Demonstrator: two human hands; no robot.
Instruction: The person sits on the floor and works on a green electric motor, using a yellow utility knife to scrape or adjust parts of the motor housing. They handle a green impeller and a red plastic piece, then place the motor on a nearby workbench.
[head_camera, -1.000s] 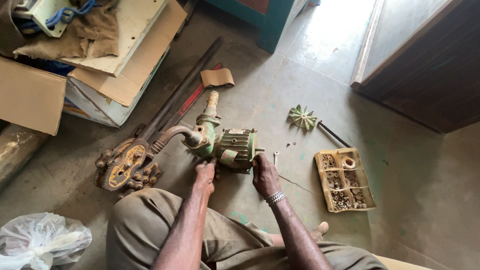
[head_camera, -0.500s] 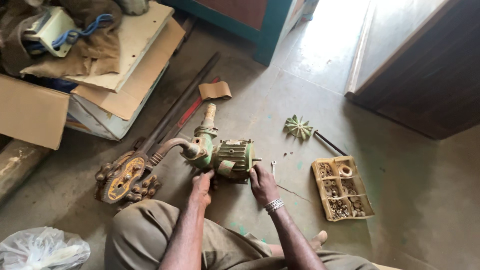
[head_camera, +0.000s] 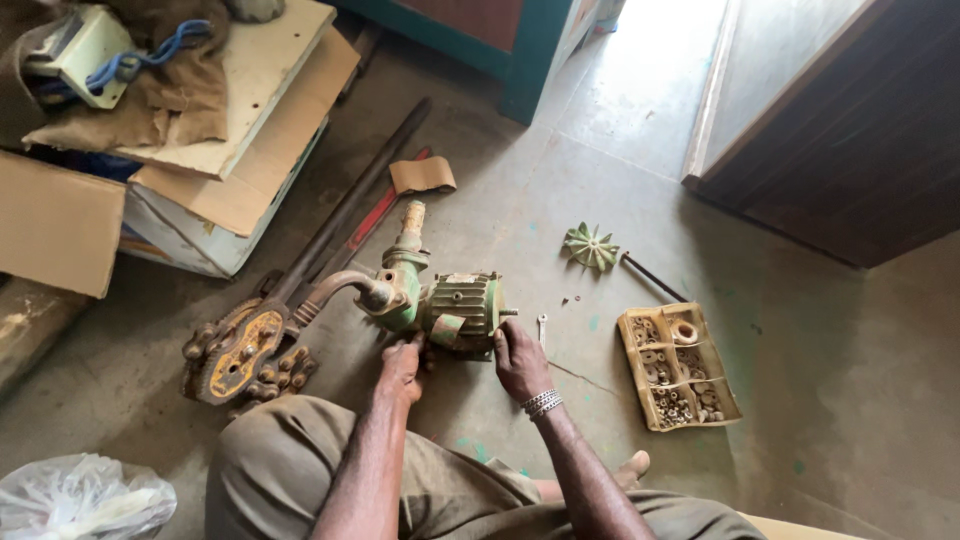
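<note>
Not much has shifted since a moment ago, honestly: both hands are on the pump same as before, only the view has tilted down a touch so the clutter at the top slid up.

Going left to right: rusty chain pipe vise (head_camera: 243, 352) on the concrete floor (head_camera: 820, 400), with long pipes (head_camera: 352, 205) running up behind it. Then the green pump motor (head_camera: 440, 305) lying on its side in the middle of the floor, right in front of the person's knees. Left hand (head_camera: 402, 368) is closed on the pump end's lower edge; right hand (head_camera: 520, 358) presses the motor casing's near side, fingers curled, though I can't tell if it's properly gripping or just steadying.

What I'd worry about: that thing looks heavy and round, so it could roll onto fingers if one hand lets go. The small spanner (head_camera: 541, 327) and loose bits beside it could get kicked away. Further right, the green impeller (head_camera: 590, 246) and the parts tray (head_camera: 678, 366) sit near the foot, easy to knock and scatter.
</note>
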